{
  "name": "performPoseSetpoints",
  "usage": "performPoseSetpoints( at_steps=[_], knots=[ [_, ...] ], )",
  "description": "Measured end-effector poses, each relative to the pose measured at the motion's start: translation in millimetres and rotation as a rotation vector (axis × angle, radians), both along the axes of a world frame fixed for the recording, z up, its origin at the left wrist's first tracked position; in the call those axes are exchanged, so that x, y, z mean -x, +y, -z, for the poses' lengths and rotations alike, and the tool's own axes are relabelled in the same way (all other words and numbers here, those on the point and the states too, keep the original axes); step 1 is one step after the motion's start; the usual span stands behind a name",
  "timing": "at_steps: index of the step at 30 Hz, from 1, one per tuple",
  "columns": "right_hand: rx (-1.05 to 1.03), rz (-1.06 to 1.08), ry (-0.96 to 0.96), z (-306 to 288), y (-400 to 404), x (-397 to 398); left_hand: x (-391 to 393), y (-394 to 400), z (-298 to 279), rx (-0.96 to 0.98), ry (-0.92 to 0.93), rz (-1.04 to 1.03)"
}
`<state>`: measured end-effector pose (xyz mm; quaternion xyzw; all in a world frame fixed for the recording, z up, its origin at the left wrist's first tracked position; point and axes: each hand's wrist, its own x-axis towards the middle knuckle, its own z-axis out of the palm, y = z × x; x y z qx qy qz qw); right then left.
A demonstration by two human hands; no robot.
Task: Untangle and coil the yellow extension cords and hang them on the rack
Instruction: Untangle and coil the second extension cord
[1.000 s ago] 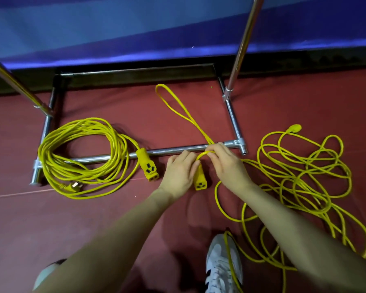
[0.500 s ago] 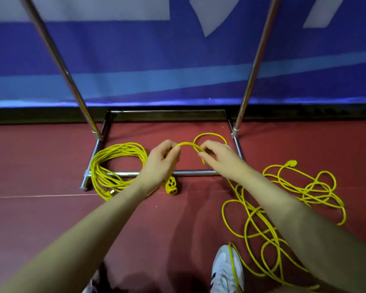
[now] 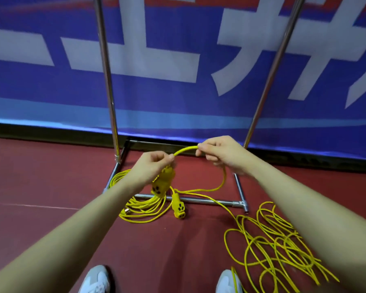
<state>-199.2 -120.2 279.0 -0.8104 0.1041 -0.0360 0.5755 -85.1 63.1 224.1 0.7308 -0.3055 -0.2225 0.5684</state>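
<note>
Rack base on the floor against the banner wall — nothing seen hanging on the uprights in view.
Tangled cord sprawled loose on the floor off the rack's right foot — most of the work left there.
Coiled cord lying over the rack's left foot, bundled but not hung.
Left hand grip pinching the cord just above its socket end; right hand grip pinching the same cord, short arc between them.
Judgement: one coil done, second barely started, no hanging done.
</note>
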Motion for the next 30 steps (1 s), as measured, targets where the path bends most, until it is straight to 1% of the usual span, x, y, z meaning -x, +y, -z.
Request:
performPoseSetpoints(
  at_steps=[3, 4, 5, 6, 7, 9, 11, 12, 13, 16, 18, 20, 23, 25, 27, 28, 30],
  knots=[
    [-0.115, 0.017, 0.012, 4, 21, 3, 14, 9, 4, 0.036, -0.115, -0.176],
    [-0.142, 0.038, 0.011, 7, 26, 3, 18, 10, 5, 0.056, -0.125, -0.23],
    [-0.157, 0.056, 0.012, 9, 31, 4, 22, 11, 5, 0.064, -0.087, -0.248],
    [-0.162, 0.062, 0.017, 11, 35, 4, 26, 10, 5, 0.059, 0.011, -0.23],
    [-0.161, 0.056, 0.023, 12, 39, 6, 30, 9, 4, 0.041, 0.156, -0.188],
    [-0.124, 0.018, 0.033, 13, 48, 8, 36, 3, 5, 0.037, 0.494, -0.097],
    [-0.086, -0.012, 0.023, 13, 53, 10, 43, -4, 2, 0.169, 0.785, -0.071],
    [-0.101, -0.015, 0.017, 13, 54, 11, 44, -7, -1, 0.258, 0.873, -0.094],
    [-0.134, -0.016, 0.02, 12, 53, 13, 43, -11, -7, 0.341, 0.925, -0.122],
    [-0.229, -0.055, 0.073, 15, 45, 20, 37, -17, -33, 0.498, 0.969, -0.116],
    [-0.235, -0.096, 0.114, 23, 39, 24, 31, -20, -50, 0.57, 0.971, -0.114],
    [-0.148, -0.121, 0.147, 36, 31, 26, 24, -17, -67, 0.636, 0.928, -0.178],
    [0.079, -0.074, 0.182, 53, 19, 32, 0, -3, -81, 0.752, 0.862, -0.315],
    [0.133, 0.044, 0.129, 54, 17, 32, -14, 10, -80, 0.786, 0.85, -0.366],
    [0.121, 0.141, 0.018, 45, 22, 28, -16, 20, -73, 0.782, 0.865, -0.359],
    [0.122, 0.161, -0.027, 38, 28, 24, -14, 21, -69, 0.771, 0.867, -0.345],
    [0.161, 0.106, -0.071, 22, 42, 15, -6, 23, -61, 0.749, 0.892, -0.305]
  ],
)
